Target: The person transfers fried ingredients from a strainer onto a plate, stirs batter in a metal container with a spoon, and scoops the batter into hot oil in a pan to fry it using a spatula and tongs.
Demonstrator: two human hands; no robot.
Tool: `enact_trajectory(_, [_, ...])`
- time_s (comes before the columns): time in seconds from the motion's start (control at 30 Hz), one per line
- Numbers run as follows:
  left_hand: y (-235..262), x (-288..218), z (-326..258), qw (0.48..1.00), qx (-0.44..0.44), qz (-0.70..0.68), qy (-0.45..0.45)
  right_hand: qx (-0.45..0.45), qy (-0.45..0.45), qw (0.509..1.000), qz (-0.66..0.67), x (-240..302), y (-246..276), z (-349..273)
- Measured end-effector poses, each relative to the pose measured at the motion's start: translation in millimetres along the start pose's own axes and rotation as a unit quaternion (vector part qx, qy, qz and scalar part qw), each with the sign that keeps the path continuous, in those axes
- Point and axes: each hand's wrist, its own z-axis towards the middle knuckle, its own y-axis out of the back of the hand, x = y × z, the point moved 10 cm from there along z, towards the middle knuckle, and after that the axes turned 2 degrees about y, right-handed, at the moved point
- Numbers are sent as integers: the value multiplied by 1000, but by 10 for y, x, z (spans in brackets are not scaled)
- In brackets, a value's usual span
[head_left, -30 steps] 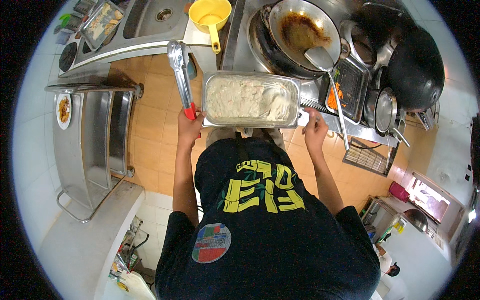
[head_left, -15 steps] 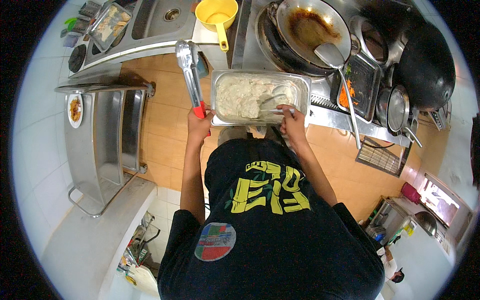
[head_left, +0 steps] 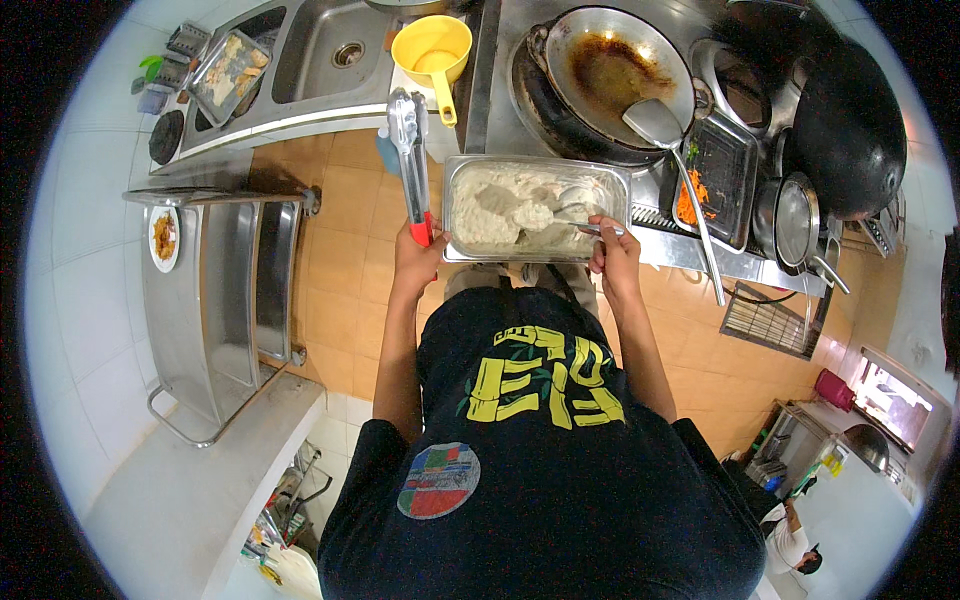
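Observation:
A deep rectangular metal pan (head_left: 500, 255) of thick, pale, lumpy mixture (head_left: 490, 215) is held up in front of my body. My left hand (head_left: 417, 260) is closed at its left end, gripping that edge along with red-handled metal tongs (head_left: 408, 150), whose tips point away from me. Over the right end, my right hand (head_left: 615, 252) is closed round the handle of a metal spoon (head_left: 585, 227). The spoon's bowl end rests in the mixture, beside a heaped lump near the middle. Scraped hollows show the mixture lower around that lump.
Beyond the pan, a wok (head_left: 560, 60) with brown oily residue sits on the stove, a long-handled spatula (head_left: 655, 122) across its rim. A yellow dipper (head_left: 430, 45) stands by the sink (head_left: 300, 80). Right is a black tray (head_left: 735, 190) with orange shreds; left, a metal trolley (head_left: 185, 310).
The pan and both hands have shifted slightly right and nearer to me. The tongs moved along with them. In the mixture, the spoon has scraped wider hollows and gathered a lump near the middle.

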Motion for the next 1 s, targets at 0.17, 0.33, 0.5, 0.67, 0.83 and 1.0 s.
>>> enact_trajectory(0.17, [-9,65,19,997,21,52,47,8,34,999,-10,42,32,-12])
enact_trajectory(0.33, [166,173,47,997,-7,75,5,29,49,996,-72,-1,-2,-12])
enact_trajectory(0.5, [168,177,2,999,-2,24,36,65,68,959,-269,18,-84,22])
enact_trajectory(0.67, [151,215,-32,999,-3,3,33,164,155,830,-510,214,-289,-20])
enact_trajectory(0.83, [165,228,-87,998,-7,17,64,161,293,699,-632,601,-580,-270])
enact_trajectory(1.0, [185,173,-105,999,-25,-11,30,85,318,682,-653,878,-392,-306])
